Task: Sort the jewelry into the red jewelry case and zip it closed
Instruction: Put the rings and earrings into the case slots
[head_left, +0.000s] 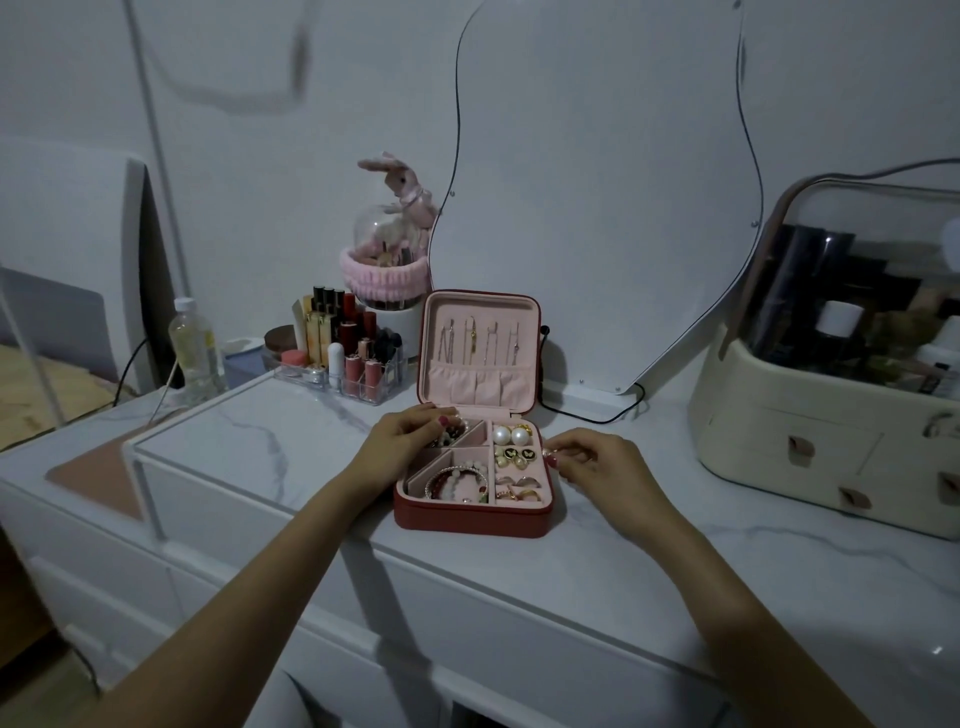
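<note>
Bottle (191, 349): clear plastic, white cap; it stands far left at the back, near the wall.
Lipstick rack (347, 364): clear organiser full of lipsticks and small jars; just left of the case lid.
Rabbit (402, 189): pink plush on a glass dome with a pink band; behind the rack.
Left hand (402, 441): over the back left compartment of the case; fingers are curled and touch a dark bead bracelet (451, 433) there; if they really pinch it I cannot tell.
Case (470, 514): red outside, pink inside; it lies open on the white marble table (260, 447), lid upright; thin chains (480, 340) hang in the lid.
Front left compartment: bead bracelets (460, 480) lie coiled.
Right column: two pearls (510, 435) at the back; black round earrings (514, 454) in the middle; gold rings (519, 488) in front.
Right hand (597, 465): just beside the right wall of the case; fingers bent, tips pinched together near the rim; what they grip is too small to tell.
Mirror (597, 208): wavy outline, behind the case.
Cosmetic box (831, 415): cream, clear dome lid; far right.
</note>
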